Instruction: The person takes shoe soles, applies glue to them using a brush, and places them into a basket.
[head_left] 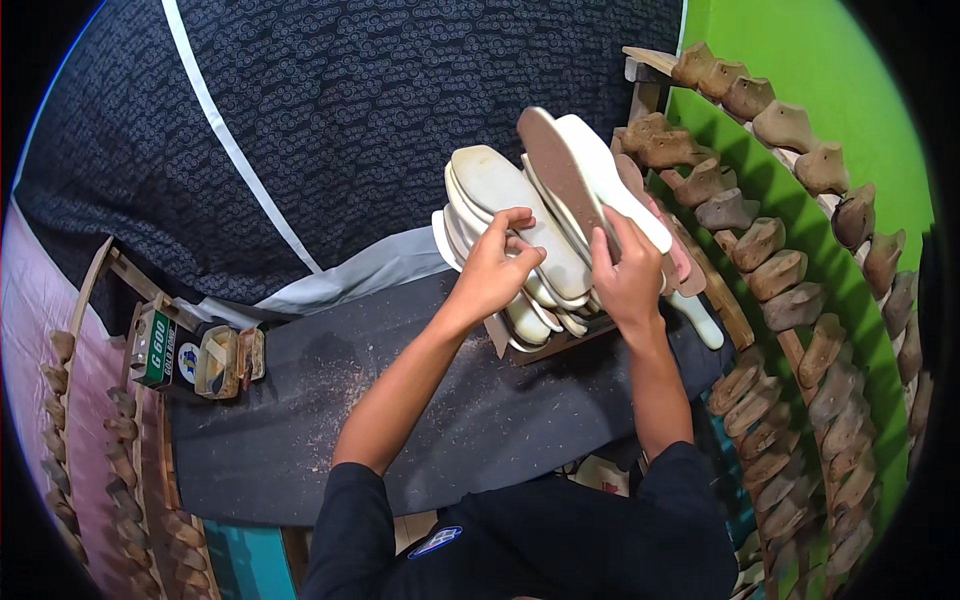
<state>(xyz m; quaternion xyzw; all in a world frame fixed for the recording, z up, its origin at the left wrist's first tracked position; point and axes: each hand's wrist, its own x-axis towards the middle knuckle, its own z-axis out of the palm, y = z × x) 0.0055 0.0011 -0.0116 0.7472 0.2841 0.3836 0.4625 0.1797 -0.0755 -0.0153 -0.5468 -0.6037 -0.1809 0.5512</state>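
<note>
Pale cream shoe soles (520,215) stand packed on edge in a low cardboard box (560,350) at the far right of the black table. My right hand (630,268) is closed on the lower end of a sole with a brown face (562,165), which rises tilted above the others. Right beside it leans a white sole (605,175), and pinkish ones (682,262) show farther right. Over the front left of the bunch is my left hand (492,272), thumb and forefinger apart with nothing seen between them; its other fingers are partly hidden.
Wooden shoe lasts (760,245) hang in rows along the right wall, with more rows (120,455) at left. A green tin (155,348) and a small open container (216,362) stand at the table's left end. Crumbs (352,385) are scattered mid-table.
</note>
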